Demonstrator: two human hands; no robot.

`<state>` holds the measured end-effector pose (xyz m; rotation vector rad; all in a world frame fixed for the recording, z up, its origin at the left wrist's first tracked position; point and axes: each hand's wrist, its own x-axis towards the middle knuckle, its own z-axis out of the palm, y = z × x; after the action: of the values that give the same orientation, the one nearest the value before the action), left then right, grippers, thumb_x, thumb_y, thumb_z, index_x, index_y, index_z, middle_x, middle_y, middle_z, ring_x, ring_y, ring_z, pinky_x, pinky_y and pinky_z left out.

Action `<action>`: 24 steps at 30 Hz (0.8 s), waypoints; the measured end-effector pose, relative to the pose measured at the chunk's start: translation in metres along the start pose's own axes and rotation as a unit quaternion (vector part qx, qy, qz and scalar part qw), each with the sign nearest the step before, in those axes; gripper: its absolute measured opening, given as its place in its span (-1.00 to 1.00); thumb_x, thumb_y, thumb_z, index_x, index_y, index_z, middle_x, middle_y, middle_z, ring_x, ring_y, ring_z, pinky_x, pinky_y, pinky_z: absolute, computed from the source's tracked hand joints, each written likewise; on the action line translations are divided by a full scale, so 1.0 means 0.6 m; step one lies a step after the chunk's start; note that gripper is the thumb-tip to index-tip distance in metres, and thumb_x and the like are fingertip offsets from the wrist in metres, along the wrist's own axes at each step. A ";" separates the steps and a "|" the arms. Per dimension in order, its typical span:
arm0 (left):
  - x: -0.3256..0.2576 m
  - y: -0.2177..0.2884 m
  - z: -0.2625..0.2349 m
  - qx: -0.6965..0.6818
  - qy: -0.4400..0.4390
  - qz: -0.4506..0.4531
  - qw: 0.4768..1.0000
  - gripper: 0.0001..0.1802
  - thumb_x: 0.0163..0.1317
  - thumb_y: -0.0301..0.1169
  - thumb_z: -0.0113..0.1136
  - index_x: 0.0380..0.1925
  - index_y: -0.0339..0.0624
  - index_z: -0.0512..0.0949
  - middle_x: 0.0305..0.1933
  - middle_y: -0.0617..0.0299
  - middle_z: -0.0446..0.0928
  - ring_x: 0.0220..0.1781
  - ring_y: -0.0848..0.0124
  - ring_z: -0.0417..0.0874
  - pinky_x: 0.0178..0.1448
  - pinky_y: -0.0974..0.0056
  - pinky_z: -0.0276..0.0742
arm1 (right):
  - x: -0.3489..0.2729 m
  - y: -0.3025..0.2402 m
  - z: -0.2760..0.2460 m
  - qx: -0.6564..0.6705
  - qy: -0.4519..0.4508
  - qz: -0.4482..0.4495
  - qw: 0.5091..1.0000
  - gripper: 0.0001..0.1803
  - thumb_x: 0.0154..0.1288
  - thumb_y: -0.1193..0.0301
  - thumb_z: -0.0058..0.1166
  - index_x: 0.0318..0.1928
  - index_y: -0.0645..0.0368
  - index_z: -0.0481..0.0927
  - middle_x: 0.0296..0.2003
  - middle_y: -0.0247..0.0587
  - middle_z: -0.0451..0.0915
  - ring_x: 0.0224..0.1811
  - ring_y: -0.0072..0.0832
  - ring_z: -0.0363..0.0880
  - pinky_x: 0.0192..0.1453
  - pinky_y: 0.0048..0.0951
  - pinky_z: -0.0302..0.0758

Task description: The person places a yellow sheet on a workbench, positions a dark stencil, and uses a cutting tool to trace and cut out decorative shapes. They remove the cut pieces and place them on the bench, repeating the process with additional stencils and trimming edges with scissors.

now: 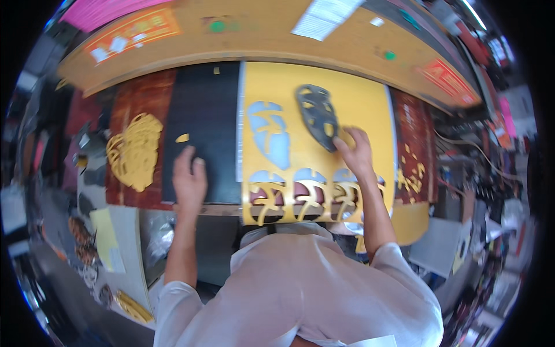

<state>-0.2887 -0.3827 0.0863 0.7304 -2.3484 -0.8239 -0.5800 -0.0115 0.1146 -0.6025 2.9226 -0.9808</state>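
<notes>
A yellow sheet (358, 98) lies on the work table in front of me. On it rests a dark mask-shaped cutting die (317, 110) with several openings, slightly blurred. My right hand (356, 151) is at the die's lower right end, thumb at its edge and fingers stretched out, open. Left of the die, a mask-shaped cutout (269, 136) shows pale blue through the sheet. More cutouts run along the near edge, partly hidden by my right forearm. My left hand (189, 178) hovers over or rests on a black mat (205, 110), open, just below a small yellow scrap (182, 138).
A pile of yellow cut pieces (137, 151) lies on the red-brown board at the left. Small yellow scraps (411, 172) are scattered at the right. A wide tan machine beam (266, 34) spans the far side, with green buttons and red labels.
</notes>
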 end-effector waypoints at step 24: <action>-0.033 0.144 0.229 0.008 -0.121 0.206 0.971 -0.73 0.15 -0.57 0.25 -0.11 -0.26 0.71 0.23 -0.03 0.60 0.37 -0.13 0.55 0.49 -0.14 0.46 | -0.020 -0.060 0.110 -0.095 -0.039 -0.149 0.983 -0.29 -0.04 0.09 0.52 0.21 -0.02 0.77 0.44 0.22 0.37 0.42 0.33 0.31 0.47 0.20 0.40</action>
<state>-0.3890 -0.2593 0.0474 0.1355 -2.5953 -0.7407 -0.5482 -0.0720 0.0813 -1.0865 2.9317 -0.6749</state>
